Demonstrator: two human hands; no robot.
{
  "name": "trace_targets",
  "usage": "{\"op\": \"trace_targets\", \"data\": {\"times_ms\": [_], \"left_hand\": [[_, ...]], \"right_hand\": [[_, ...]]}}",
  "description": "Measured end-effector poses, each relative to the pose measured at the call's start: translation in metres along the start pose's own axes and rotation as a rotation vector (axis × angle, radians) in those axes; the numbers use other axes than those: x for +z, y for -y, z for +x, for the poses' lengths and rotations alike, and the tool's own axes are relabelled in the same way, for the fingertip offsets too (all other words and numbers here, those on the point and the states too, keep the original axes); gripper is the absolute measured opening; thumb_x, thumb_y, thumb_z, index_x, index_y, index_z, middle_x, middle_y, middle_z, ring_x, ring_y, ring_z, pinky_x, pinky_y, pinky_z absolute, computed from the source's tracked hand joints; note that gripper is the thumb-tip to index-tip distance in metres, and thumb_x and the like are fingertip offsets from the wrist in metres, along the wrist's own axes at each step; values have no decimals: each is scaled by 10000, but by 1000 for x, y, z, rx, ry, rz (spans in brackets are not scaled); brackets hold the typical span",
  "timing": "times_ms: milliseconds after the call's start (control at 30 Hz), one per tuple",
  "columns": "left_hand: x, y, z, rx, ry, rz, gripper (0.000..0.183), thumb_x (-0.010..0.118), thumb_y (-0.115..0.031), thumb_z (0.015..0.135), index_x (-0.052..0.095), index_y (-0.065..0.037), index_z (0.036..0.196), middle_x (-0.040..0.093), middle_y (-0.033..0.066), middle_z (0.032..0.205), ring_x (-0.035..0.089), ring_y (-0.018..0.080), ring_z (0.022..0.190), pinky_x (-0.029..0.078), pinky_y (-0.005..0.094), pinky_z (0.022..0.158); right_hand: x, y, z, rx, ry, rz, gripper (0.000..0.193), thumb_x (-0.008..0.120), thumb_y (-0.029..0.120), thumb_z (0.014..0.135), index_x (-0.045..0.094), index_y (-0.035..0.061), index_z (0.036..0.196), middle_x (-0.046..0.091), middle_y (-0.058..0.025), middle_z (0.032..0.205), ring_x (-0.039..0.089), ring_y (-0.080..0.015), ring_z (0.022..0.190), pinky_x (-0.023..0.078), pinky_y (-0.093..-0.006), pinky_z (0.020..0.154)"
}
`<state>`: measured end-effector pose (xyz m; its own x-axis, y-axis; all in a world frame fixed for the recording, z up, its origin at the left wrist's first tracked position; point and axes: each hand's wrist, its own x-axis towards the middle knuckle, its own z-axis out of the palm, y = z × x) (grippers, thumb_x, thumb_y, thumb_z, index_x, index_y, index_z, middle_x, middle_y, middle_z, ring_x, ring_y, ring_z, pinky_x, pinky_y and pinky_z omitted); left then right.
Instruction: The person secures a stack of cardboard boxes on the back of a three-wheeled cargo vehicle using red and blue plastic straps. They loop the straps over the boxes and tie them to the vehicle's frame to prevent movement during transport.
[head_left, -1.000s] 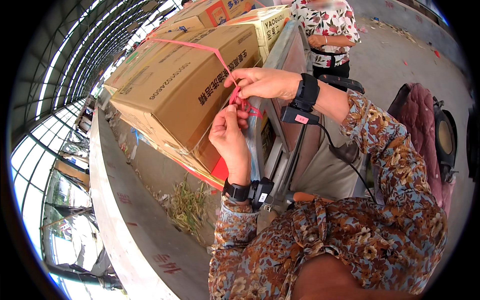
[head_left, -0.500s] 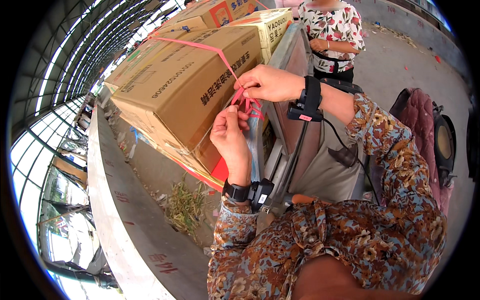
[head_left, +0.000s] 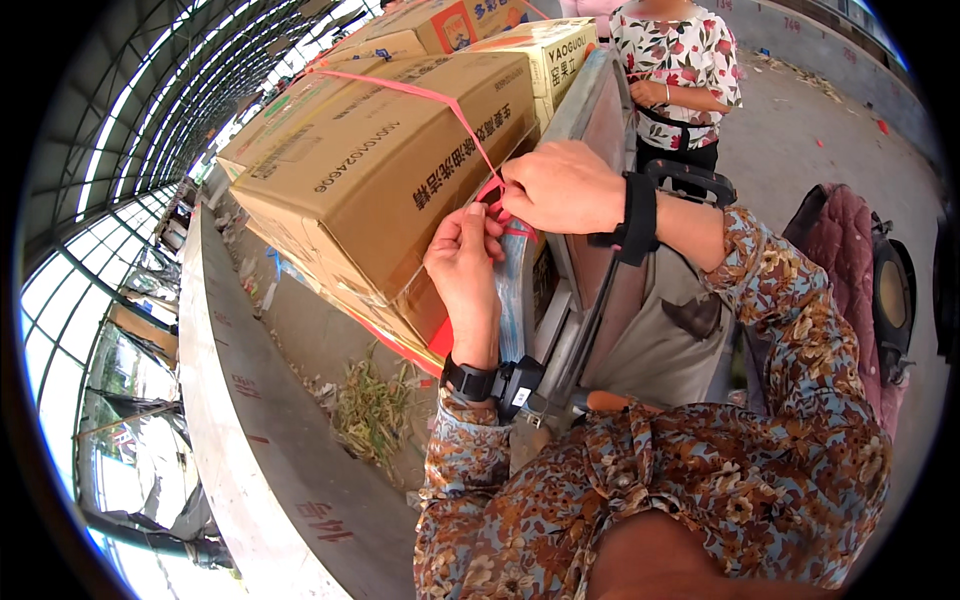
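A pink plastic strap (head_left: 440, 97) crosses the top of a large brown cardboard box (head_left: 350, 150) and runs down over its right edge to my hands. My left hand (head_left: 467, 262) is closed, thumb against fingers, on the bunched lower part of the strap beside the box's near right edge. Just above and to the right, my right hand (head_left: 565, 187) is closed too, back upward, with the strap coming out under its fingers. Loops of the strap lie between the two hands; whether they form a knot is hidden by the fingers.
Behind stand a cream carton (head_left: 548, 62) and another brown box (head_left: 425, 30). A metal cart side panel (head_left: 585, 110) rises right of the boxes. A person (head_left: 680, 75) stands beyond it. On the left runs a long concrete ledge (head_left: 250, 440); dry plant scraps (head_left: 372, 415) lie below.
My right hand has turned over, back up, and shifted slightly right, covering the strap loops that showed before. My left hand stays nearly in place. The view has shifted a little.
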<state>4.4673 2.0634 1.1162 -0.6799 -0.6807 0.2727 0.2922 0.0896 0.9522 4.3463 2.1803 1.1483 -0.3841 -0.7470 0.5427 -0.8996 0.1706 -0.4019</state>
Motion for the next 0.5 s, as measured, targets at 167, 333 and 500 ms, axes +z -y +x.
{"op": "trace_targets", "data": {"times_ms": [167, 333, 500], "left_hand": [[4, -6, 1, -43, 7, 90, 187, 620, -183, 947, 662, -12, 881, 586, -13, 687, 453, 46, 557, 357, 201, 506], [6, -2, 4, 21, -21, 203, 191, 647, -181, 933, 698, 0, 965, 561, -31, 679, 434, 36, 579, 337, 196, 518], [5, -2, 9, 76, -46, 226, 213, 668, -153, 916, 709, 42, 990, 604, -12, 714, 448, 39, 568, 372, 200, 514]], "right_hand": [[16, -1, -20, 62, -18, 167, 270, 525, 254, 822, 664, 47, 717, 633, -187, 660, 626, -399, 656, 496, -494, 626], [31, 8, -43, 41, -103, 182, 228, 544, 227, 817, 627, 33, 732, 614, -184, 621, 618, -390, 621, 485, -498, 592], [39, 14, -47, -29, -275, 112, 180, 604, 172, 848, 572, 34, 737, 576, -157, 590, 597, -354, 586, 459, -468, 547]]}}
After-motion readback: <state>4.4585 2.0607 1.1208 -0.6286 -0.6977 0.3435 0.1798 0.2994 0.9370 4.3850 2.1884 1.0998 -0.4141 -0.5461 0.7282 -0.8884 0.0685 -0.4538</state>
